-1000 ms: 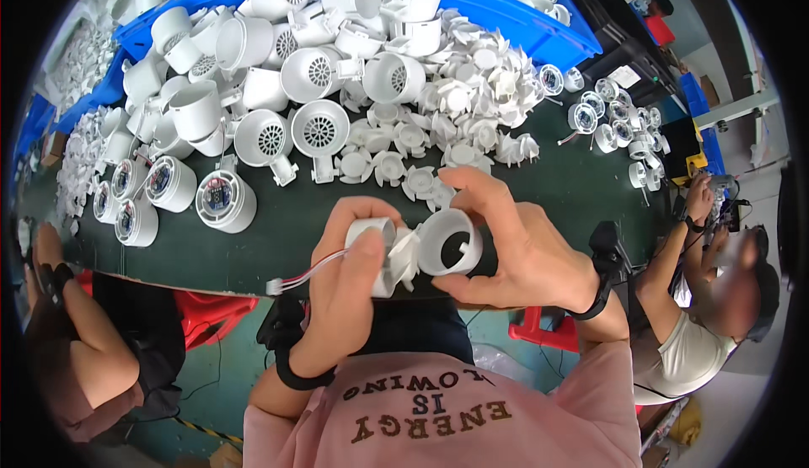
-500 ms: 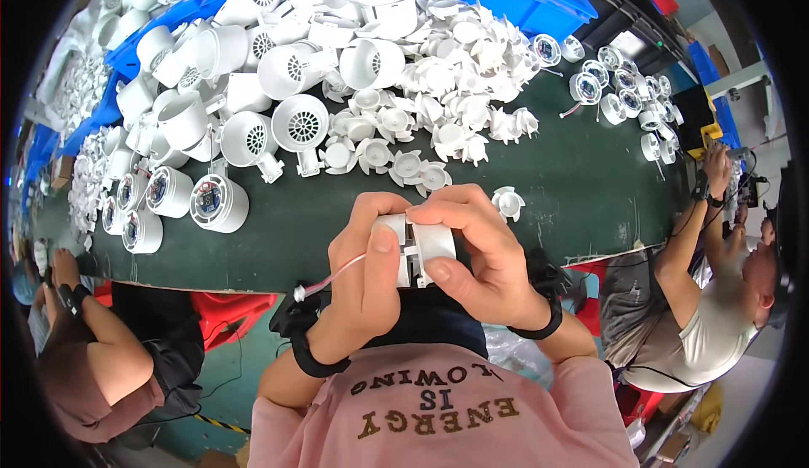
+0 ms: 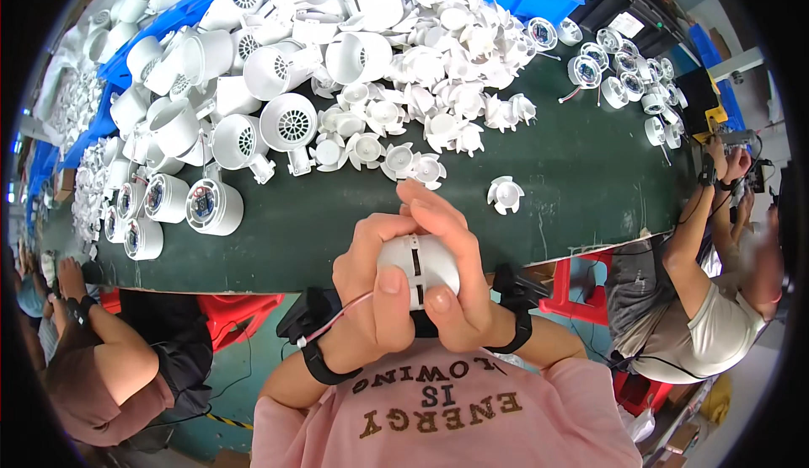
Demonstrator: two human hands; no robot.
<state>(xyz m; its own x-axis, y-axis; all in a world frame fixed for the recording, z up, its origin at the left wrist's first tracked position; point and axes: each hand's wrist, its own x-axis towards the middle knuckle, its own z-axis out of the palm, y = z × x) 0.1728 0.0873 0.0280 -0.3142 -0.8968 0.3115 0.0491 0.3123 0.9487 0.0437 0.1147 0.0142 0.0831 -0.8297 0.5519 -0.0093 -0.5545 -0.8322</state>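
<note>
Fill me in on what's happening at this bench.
A person holds a round white plastic housing in both hands, left hand and right hand, close to the chest, with a thin red wire trailing from it. On the green table lie heaps of white fan housings and loose fan wheels. Co-workers sit at either side.

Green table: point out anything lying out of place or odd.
One white fan wheel lies alone on the green table, apart from the heap of white parts. A thin pink wire trails from the white housing in both hands.
</note>
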